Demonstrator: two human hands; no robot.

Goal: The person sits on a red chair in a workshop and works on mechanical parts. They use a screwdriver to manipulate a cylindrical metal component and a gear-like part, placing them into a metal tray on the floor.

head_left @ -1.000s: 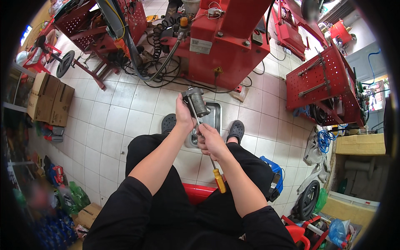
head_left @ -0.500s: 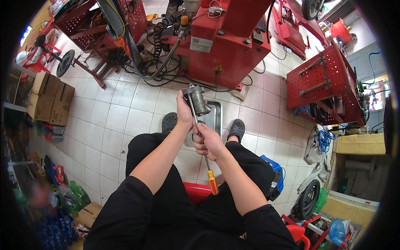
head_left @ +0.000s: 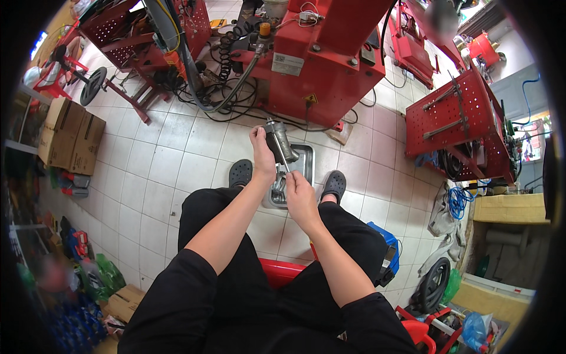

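My left hand [head_left: 263,156] is wrapped round a grey cylindrical metal part [head_left: 284,147], which looks like a small starter motor with a short shaft at its far end. My right hand [head_left: 302,199] grips a screwdriver by its long steel shaft [head_left: 280,154]. That shaft runs along the motor's near face, its far end against the casing. The forearm hides most of the yellow and red handle. Under my hands, a shallow metal tray [head_left: 311,162] stands on the floor with metal parts [head_left: 278,189] in it.
My feet in dark clogs [head_left: 335,184] flank the tray. Ahead stands a red machine [head_left: 318,82] with cables and a hose around its base. To the right are a red perforated cart [head_left: 439,115] and a blue case [head_left: 386,245]. Cardboard boxes [head_left: 71,133] stand at left.
The motor has tilted, and the screwdriver's shaft now lies across its face instead of along its left side. My right hand has turned, and the screwdriver handle has swung behind my forearm.
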